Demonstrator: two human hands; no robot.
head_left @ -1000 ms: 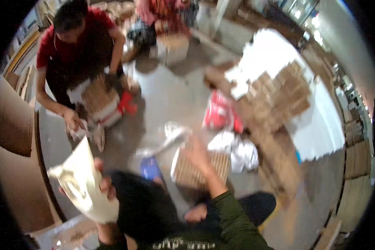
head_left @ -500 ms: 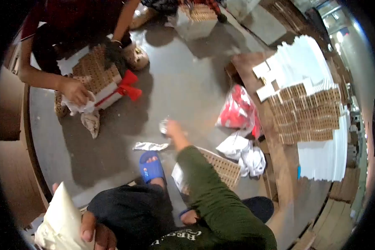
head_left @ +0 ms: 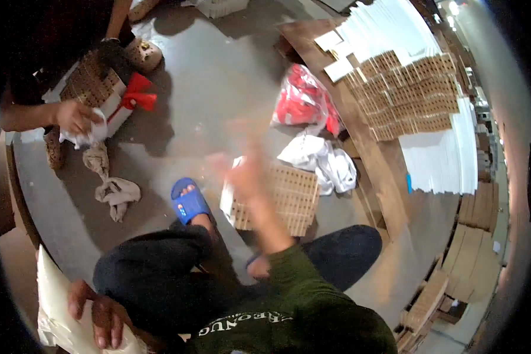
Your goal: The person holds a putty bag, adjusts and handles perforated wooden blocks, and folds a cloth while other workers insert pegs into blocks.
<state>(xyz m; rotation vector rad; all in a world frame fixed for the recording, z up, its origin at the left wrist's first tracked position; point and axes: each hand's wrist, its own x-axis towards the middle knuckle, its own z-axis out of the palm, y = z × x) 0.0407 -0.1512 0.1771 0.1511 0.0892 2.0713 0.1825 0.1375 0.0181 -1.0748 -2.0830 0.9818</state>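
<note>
My left hand (head_left: 100,315) is closed around a cream-white, glossy plastic bag (head_left: 59,301) at the lower left. My right hand (head_left: 245,174) is smeared by motion above a block of brown boards with rows of small holes (head_left: 289,197). Its fingers look spread, but I cannot make out whether anything is in them. The block has a white side (head_left: 227,197) and sits on the floor in front of my legs. A crumpled off-white cloth (head_left: 118,194) lies on the floor left of my blue slipper (head_left: 189,200).
At the upper left, another person's hand (head_left: 79,121) holds a white cloth by a similar block with a red bow (head_left: 137,97). Right of my block lie white cloths (head_left: 321,159) and a clear bag of red pieces (head_left: 304,100). Stacked perforated boards (head_left: 407,94) and white sheets (head_left: 439,147) stand farther right.
My right hand has drawn back over the block. The white cloths near it and my slipper are gone from there; a cloth now lies farther left. The view has shifted right and down.
</note>
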